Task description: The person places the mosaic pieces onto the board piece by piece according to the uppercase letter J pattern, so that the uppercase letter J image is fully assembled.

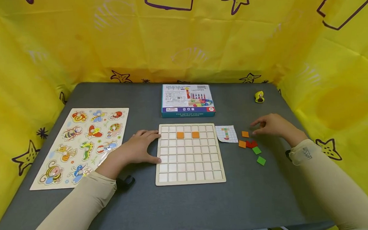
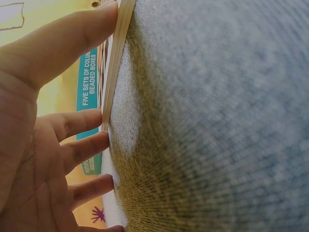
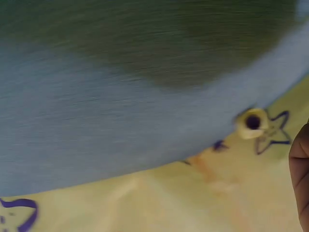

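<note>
A wooden grid board (image 1: 188, 159) lies flat on the table, with two orange square tiles (image 1: 180, 135) in its second row. My left hand (image 1: 136, 148) touches the board's left edge with spread thumb and fingertips; the left wrist view shows the thumb (image 2: 72, 38) against the wooden rim. To the right, my right hand (image 1: 272, 125) hovers just beside the loose tiles, fingers slightly bent, with nothing visible between them. Those tiles are orange (image 1: 242, 144), red (image 1: 251, 144) and green (image 1: 261, 160). A small paper pattern card (image 1: 227, 133) lies between board and tiles.
Behind the board lies a bead-set box (image 1: 188, 100). On the left is an insect peg puzzle (image 1: 81, 145), partly under my left forearm. A small yellow object (image 1: 259, 96) sits at the back right. Yellow cloth (image 1: 181, 40) surrounds the grey table (image 1: 187, 209).
</note>
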Demonstrator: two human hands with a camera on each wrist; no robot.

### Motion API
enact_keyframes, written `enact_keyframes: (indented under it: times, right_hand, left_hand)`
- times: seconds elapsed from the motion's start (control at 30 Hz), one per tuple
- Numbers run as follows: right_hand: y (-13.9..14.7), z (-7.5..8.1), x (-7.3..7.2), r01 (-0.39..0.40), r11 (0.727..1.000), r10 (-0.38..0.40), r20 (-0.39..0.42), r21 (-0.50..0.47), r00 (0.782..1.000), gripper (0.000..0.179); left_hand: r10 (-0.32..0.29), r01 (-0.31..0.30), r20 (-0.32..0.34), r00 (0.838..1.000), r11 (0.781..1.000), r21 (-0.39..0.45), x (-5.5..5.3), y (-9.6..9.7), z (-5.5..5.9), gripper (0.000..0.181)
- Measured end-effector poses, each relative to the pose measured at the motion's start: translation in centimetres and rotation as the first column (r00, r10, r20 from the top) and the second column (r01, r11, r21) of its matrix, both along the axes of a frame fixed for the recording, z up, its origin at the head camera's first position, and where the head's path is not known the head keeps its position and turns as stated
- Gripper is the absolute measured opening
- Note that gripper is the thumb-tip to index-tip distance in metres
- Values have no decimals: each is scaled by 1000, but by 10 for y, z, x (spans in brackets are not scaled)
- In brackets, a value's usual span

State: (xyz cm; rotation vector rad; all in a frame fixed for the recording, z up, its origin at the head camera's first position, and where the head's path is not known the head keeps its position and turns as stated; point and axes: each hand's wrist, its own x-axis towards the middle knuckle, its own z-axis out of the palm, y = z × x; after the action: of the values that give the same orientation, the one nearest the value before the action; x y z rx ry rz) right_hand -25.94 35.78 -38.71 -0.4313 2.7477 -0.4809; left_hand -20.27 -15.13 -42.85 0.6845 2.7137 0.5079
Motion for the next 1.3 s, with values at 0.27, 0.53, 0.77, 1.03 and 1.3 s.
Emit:
enact_keyframes:
  times: [0.27,0.53,0.77,1.03,1.3]
  right_hand:
    - [20,-6,16,-28,1000,27,40,2,999,32]
    - [35,-6,43,-83,993,92,102,-83,991,29]
    - [32,-18,47,-89,988,99,75,-125,992,29]
    - [28,-28,49,-58,992,67,83,-115,994,31]
    - [36,-34,59,-59,990,64,33,-129,997,29]
  left_hand:
    - [-2,2,-10,1000,1000,9,-1,0,-2,98]
    - [9,-9,-6,1000,1000,17,0,0,0,98]
    - [16,-16,2,1000,1000,23,1,-2,1,97]
    - [9,-9,1,1000,1000,16,0,-1,-1,98]
    - [8,-8,4,1000,1000,16,0,-2,-1,98]
